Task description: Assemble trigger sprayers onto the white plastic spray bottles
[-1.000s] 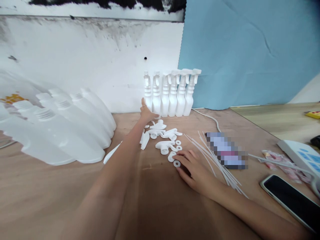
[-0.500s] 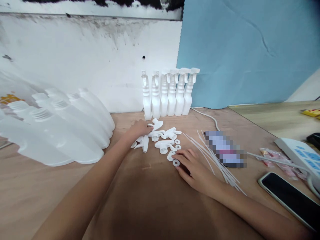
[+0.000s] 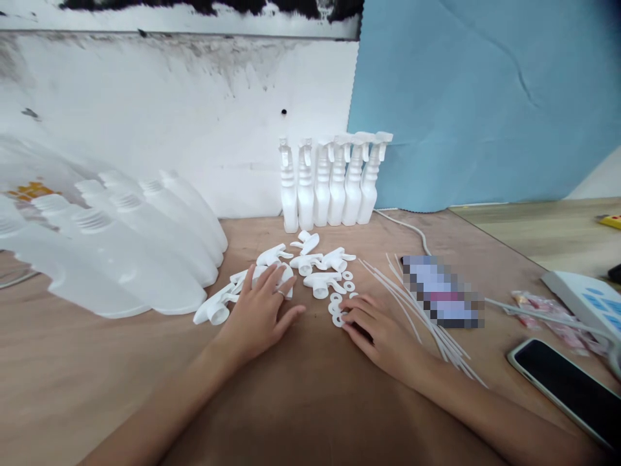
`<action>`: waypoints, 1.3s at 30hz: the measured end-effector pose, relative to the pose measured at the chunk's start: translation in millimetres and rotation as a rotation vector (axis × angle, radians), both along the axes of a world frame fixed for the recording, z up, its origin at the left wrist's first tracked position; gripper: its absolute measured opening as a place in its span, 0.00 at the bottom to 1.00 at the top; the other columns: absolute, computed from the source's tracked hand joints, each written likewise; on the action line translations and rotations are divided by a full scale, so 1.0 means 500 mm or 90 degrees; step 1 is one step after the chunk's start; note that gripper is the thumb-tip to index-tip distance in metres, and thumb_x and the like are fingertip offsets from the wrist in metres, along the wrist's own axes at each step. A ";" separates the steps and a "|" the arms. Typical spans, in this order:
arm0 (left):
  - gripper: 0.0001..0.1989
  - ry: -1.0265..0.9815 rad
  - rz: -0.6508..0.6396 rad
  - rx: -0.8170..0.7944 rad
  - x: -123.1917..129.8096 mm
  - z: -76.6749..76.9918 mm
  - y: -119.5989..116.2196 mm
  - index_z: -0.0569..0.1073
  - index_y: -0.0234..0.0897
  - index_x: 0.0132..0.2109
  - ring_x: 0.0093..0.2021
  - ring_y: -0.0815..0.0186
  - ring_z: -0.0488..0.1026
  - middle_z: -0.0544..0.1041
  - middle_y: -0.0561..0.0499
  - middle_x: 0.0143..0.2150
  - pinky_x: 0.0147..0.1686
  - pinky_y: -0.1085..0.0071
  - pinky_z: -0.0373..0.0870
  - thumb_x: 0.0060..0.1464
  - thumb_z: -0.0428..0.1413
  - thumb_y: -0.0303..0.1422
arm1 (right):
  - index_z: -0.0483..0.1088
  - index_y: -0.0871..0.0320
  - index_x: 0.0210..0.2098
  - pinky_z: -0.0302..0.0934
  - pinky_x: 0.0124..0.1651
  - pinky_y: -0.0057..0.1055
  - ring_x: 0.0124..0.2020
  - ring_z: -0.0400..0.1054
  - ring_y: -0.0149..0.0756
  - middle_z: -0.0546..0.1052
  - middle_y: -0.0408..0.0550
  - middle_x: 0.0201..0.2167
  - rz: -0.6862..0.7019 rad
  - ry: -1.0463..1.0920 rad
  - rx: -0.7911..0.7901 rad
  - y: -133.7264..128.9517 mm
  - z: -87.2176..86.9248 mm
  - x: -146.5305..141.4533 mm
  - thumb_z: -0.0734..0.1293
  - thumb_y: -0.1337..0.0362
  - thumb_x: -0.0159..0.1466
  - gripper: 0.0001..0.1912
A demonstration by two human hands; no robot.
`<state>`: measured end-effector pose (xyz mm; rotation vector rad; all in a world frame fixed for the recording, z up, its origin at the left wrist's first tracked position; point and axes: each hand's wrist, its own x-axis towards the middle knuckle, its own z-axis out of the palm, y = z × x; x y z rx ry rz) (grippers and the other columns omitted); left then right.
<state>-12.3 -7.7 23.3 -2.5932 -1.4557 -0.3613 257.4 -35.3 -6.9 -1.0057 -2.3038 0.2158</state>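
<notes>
Several white spray trigger heads (image 3: pixel 321 285) lie in a loose group on the wooden table. My left hand (image 3: pixel 259 310) rests with spread fingers over the heads at the group's near left, partly hiding them; I see nothing gripped in it. My right hand (image 3: pixel 381 327) is at the small white ring washers (image 3: pixel 336 298), its fingertips touching the nearest ones. Its fingers are bent, with thumb and forefinger a little apart. Thin white tubes (image 3: pixel 422 310) lie just right of this hand.
White bottles with trigger heads (image 3: pixel 337 194) stand in a row against the wall. Large translucent bottles (image 3: pixel 165 246) are at the left. A blurred-out device (image 3: pixel 439 291), a phone (image 3: pixel 557 382), small packets (image 3: pixel 548 317) and a white power strip (image 3: pixel 587 298) lie at the right.
My left hand has moved from the back of the trigger heads toward me, and its fingers are now spread. More heads show at the left. My right hand has barely moved.
</notes>
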 end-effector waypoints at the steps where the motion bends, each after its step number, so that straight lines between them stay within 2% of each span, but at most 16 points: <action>1: 0.26 0.009 -0.018 0.024 -0.004 -0.010 -0.013 0.65 0.37 0.65 0.71 0.48 0.53 0.61 0.39 0.69 0.70 0.40 0.45 0.66 0.47 0.46 | 0.67 0.57 0.39 0.63 0.52 0.48 0.49 0.66 0.46 0.76 0.52 0.45 0.006 0.002 0.000 0.001 0.000 0.000 0.62 0.73 0.69 0.06; 6: 0.18 -0.019 -0.062 0.084 -0.013 -0.033 -0.044 0.69 0.37 0.60 0.70 0.49 0.55 0.64 0.41 0.68 0.65 0.46 0.61 0.66 0.49 0.35 | 0.68 0.57 0.41 0.64 0.50 0.46 0.45 0.66 0.44 0.76 0.51 0.41 0.031 0.003 -0.007 0.000 0.004 -0.001 0.61 0.74 0.69 0.07; 10: 0.16 -0.073 -0.064 0.072 -0.018 -0.036 -0.065 0.69 0.37 0.58 0.66 0.50 0.61 0.66 0.40 0.65 0.60 0.48 0.68 0.66 0.50 0.33 | 0.68 0.56 0.46 0.64 0.50 0.47 0.46 0.66 0.45 0.75 0.53 0.43 0.015 -0.001 -0.019 -0.004 0.010 -0.003 0.62 0.75 0.67 0.11; 15: 0.16 -0.123 -0.082 0.044 -0.025 -0.048 -0.093 0.67 0.40 0.59 0.62 0.52 0.64 0.66 0.41 0.63 0.57 0.51 0.71 0.65 0.51 0.31 | 0.69 0.55 0.47 0.65 0.51 0.47 0.48 0.66 0.45 0.74 0.53 0.44 0.013 -0.018 -0.027 -0.007 0.016 -0.002 0.61 0.74 0.68 0.12; 19: 0.15 -0.168 -0.085 0.003 -0.026 -0.053 -0.099 0.67 0.42 0.58 0.58 0.57 0.70 0.65 0.43 0.62 0.53 0.59 0.73 0.66 0.50 0.29 | 0.70 0.55 0.46 0.64 0.52 0.46 0.48 0.66 0.44 0.75 0.52 0.44 0.019 -0.023 -0.035 -0.006 0.016 -0.001 0.62 0.73 0.68 0.11; 21: 0.15 -0.197 -0.104 0.004 -0.025 -0.047 -0.099 0.68 0.43 0.56 0.56 0.60 0.71 0.66 0.44 0.61 0.53 0.62 0.73 0.65 0.51 0.27 | 0.71 0.56 0.46 0.64 0.52 0.46 0.48 0.66 0.45 0.75 0.52 0.44 0.018 -0.023 -0.033 -0.005 0.014 -0.001 0.63 0.71 0.68 0.09; 27: 0.18 -0.335 -0.167 0.097 -0.026 -0.014 -0.118 0.67 0.41 0.55 0.54 0.62 0.70 0.70 0.46 0.51 0.54 0.64 0.69 0.60 0.54 0.20 | 0.71 0.57 0.41 0.62 0.52 0.45 0.48 0.68 0.43 0.78 0.50 0.43 0.054 -0.019 0.010 0.000 0.004 -0.001 0.65 0.69 0.69 0.03; 31: 0.15 -0.422 -0.111 0.011 -0.016 -0.019 -0.138 0.65 0.44 0.56 0.46 0.65 0.74 0.73 0.47 0.48 0.44 0.71 0.74 0.65 0.49 0.25 | 0.71 0.56 0.40 0.62 0.50 0.43 0.42 0.71 0.39 0.79 0.48 0.38 0.059 0.016 0.061 0.000 0.007 -0.001 0.62 0.71 0.70 0.06; 34: 0.12 -0.479 -0.060 -0.069 -0.002 -0.029 -0.143 0.65 0.46 0.55 0.41 0.66 0.76 0.75 0.50 0.45 0.41 0.71 0.75 0.66 0.48 0.29 | 0.70 0.55 0.43 0.65 0.50 0.40 0.42 0.74 0.37 0.80 0.48 0.40 0.025 0.099 0.101 -0.007 0.015 0.000 0.63 0.73 0.69 0.08; 36: 0.13 -0.517 -0.056 -0.099 0.006 -0.033 -0.143 0.65 0.47 0.56 0.42 0.65 0.76 0.75 0.50 0.45 0.42 0.70 0.76 0.66 0.48 0.30 | 0.69 0.54 0.46 0.67 0.50 0.37 0.44 0.75 0.36 0.80 0.48 0.41 -0.005 0.156 0.110 -0.013 0.019 0.000 0.62 0.73 0.69 0.10; 39: 0.15 -0.544 -0.105 -0.147 0.013 -0.031 -0.139 0.66 0.49 0.57 0.42 0.66 0.76 0.73 0.49 0.49 0.40 0.70 0.76 0.68 0.44 0.29 | 0.69 0.53 0.46 0.71 0.46 0.33 0.42 0.77 0.36 0.80 0.47 0.39 -0.029 0.196 0.091 -0.020 0.020 -0.002 0.62 0.72 0.69 0.10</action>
